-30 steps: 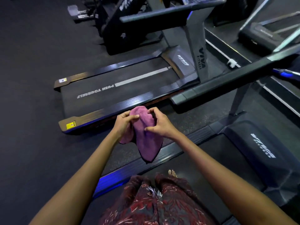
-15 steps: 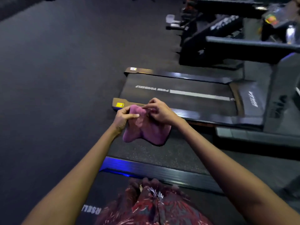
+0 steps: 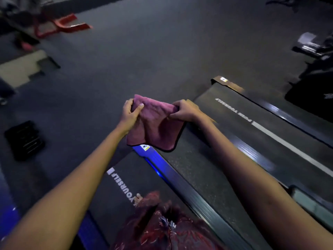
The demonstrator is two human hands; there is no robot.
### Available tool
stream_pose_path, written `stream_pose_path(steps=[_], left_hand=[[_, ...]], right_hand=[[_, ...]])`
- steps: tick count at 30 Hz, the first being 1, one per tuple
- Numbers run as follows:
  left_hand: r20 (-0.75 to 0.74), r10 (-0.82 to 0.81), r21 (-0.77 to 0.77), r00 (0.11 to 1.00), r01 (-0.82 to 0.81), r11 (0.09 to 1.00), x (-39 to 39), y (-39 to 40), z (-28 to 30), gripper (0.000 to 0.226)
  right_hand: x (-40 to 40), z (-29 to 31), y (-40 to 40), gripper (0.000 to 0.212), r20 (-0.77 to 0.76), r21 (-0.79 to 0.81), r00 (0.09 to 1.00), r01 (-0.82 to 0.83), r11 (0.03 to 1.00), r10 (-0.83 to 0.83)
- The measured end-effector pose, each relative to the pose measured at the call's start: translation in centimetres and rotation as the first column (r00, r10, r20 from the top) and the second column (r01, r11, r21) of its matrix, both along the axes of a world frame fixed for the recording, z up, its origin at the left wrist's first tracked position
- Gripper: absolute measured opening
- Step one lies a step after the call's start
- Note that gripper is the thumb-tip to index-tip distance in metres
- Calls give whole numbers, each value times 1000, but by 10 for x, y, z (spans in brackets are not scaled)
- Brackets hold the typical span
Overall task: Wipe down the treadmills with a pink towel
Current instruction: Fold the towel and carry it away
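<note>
A pink towel (image 3: pixel 155 127) with a dark hem hangs spread between my two hands in front of me. My left hand (image 3: pixel 130 112) pinches its upper left corner and my right hand (image 3: pixel 185 110) grips its upper right corner. I stand on the belt of one treadmill (image 3: pixel 124 183) with blue-lit side rails. A second treadmill (image 3: pixel 261 121), with a white stripe on its belt, lies to the right, its rear end just behind my right hand.
Dark rubber floor (image 3: pixel 144 51) stretches ahead. A black tray-like object (image 3: pixel 25 139) lies on the floor at left. Red-framed equipment (image 3: pixel 61 26) sits far left; dark machines (image 3: pixel 313 51) stand at the far right. A pale mat (image 3: pixel 21 69) lies at left.
The view has swung left toward the treadmills' rear ends. My hands have pulled apart, and the bunched towel now hangs unfolded between them.
</note>
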State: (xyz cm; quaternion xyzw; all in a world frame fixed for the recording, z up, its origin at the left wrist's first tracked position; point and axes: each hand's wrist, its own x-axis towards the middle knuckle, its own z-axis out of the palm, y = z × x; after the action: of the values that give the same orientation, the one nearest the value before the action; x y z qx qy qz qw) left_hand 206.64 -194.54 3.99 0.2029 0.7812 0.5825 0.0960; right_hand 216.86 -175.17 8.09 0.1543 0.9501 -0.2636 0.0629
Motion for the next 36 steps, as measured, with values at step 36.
stream_pose_path(steps=[36], left_hand=[[269, 417, -206, 868, -371, 906, -270, -289, -18, 100]], right_hand=[[-433, -75, -268, 35, -130, -670, 991, -109, 734, 29]])
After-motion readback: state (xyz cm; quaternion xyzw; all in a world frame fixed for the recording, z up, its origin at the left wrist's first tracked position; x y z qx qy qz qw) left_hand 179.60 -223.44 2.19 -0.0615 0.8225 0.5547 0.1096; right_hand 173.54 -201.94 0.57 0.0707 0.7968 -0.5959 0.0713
